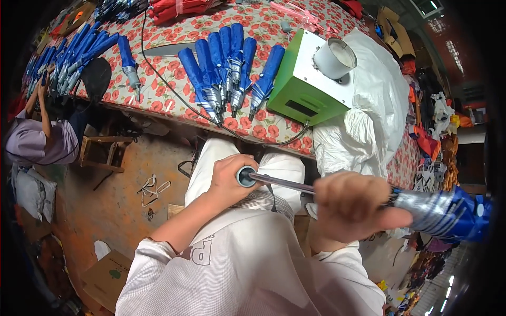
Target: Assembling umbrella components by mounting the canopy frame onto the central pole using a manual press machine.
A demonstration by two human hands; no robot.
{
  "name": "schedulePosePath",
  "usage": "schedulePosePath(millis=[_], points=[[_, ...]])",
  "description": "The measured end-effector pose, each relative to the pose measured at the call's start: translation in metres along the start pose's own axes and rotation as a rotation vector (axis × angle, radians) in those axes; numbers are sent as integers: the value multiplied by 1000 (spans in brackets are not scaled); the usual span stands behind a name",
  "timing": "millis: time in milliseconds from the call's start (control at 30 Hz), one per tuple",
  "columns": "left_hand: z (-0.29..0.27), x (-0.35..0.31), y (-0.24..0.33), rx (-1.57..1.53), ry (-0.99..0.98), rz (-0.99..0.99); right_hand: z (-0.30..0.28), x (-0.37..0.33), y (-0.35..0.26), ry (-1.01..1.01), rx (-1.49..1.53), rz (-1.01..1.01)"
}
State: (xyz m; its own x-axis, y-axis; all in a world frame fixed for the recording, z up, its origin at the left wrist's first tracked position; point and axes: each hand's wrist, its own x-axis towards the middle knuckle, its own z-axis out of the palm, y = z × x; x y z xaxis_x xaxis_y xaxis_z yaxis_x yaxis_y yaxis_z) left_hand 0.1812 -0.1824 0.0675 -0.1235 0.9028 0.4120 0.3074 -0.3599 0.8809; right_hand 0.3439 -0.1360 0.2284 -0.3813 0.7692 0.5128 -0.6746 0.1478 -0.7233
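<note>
My left hand is closed around a grey tubular umbrella handle, held over my lap with its round mouth facing right. A thin metal shaft runs from that mouth to my right hand; how deep it sits in the handle I cannot tell. My right fingers are wrapped round the shaft side of a folded umbrella, slightly blurred. Its blue and silver canopy sticks out past my right hand, to the right.
Several folded blue umbrellas lie on the flowered tablecloth, beside a green and white box machine with a round metal cup on top. White sacking lies right of it. A co-worker handles umbrellas at left, near a wooden stool.
</note>
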Motion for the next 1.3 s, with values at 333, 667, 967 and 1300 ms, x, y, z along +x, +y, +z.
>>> schedulePosePath(millis=[333,667,967,1300], points=[[5,-4,7,-64,81,-132,13,-14,18,130,-83,105],[3,-2,4,45,24,6,19,-9,26,271,-149,139],[2,-5,0,56,111,-94,7,-12,6,80,-810,305],[4,-8,3,54,164,-92,18,-10,11,337,-684,413]])
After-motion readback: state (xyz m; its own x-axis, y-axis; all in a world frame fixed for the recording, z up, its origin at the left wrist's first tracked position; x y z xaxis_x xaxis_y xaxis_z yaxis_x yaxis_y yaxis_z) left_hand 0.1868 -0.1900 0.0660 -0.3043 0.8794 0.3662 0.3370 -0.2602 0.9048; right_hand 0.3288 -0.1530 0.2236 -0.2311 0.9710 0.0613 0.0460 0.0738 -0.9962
